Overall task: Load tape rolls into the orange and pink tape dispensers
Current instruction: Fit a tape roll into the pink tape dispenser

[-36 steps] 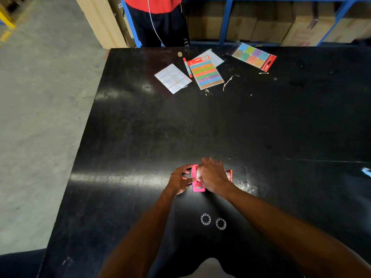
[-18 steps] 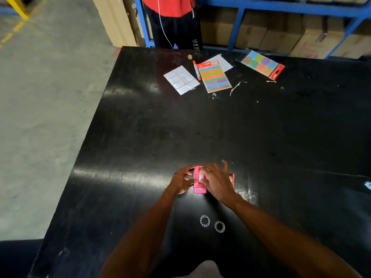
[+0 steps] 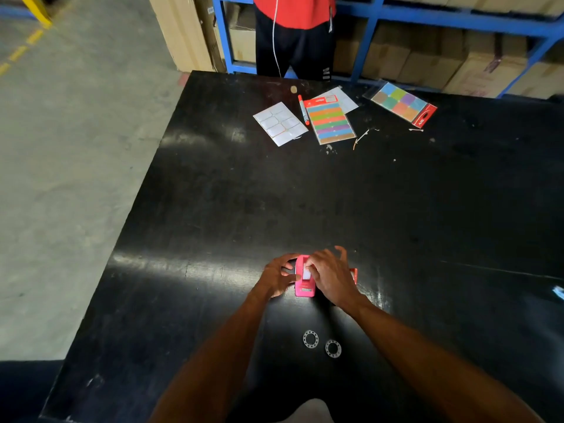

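The small pink plastic tape dispenser (image 3: 303,280) sits on the near-middle of the glossy black tabletop (image 3: 305,203), its metal cutter end toward the person. The left hand (image 3: 279,277) is closed around its left side, bracing it. The right hand (image 3: 331,274) lies over the top and right side, thumb and forefinger pinched down at a pale tape roll (image 3: 306,273) showing in the dispenser's cradle, the other fingers lifted and spread. Whether the roll is fully seated cannot be told.

A sliver of the orange tape dispenser (image 3: 354,275) peeks out just beside the right hand, mostly hidden behind it. Two small clear ring-shaped tape cores (image 3: 310,339) lie close together on the tabletop nearer the person, apart from the dispensers.

The step in hand looks like seating the roll in the pink dispenser. To do it well, the bracing hand should hold the body flat against the tabletop so it does not skate on the slick surface, while the other presses the roll straight down, evenly on both sides, until it drops into its slots. The free end of the tape should face the cutter; it then wants drawing forward and laying across the blade.
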Available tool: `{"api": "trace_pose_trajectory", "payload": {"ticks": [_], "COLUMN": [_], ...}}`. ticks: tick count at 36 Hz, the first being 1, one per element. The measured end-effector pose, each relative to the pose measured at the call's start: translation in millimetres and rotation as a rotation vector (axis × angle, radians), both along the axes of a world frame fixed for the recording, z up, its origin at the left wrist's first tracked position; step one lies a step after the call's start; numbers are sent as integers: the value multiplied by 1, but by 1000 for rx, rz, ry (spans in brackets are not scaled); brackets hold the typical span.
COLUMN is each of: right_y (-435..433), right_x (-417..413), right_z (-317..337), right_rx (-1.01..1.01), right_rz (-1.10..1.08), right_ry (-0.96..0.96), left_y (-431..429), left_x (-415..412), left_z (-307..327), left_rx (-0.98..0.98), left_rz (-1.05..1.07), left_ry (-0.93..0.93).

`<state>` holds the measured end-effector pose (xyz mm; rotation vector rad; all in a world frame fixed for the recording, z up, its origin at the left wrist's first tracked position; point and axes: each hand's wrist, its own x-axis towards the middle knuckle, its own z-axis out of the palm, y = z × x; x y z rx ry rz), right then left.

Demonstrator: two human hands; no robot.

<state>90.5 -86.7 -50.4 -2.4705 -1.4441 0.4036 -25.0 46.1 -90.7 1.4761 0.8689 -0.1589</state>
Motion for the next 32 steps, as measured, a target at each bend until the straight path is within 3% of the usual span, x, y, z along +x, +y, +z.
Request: {"api": "trace_pose_trajectory", "payload": {"ticks": [23, 32], "right_y": [-37, -47], "right_x": [-40, -58], "right_z": [-11, -18], "right_rx": [106, 30], "right_rz": [16, -43], "right_ry": [40, -23], "left_y": [-1, 1], "left_x": [-1, 1], "left_z": [-3, 0], "left_rx": [1, 24], "left_rz": [10, -30], "left_ry": [-12, -16]}}
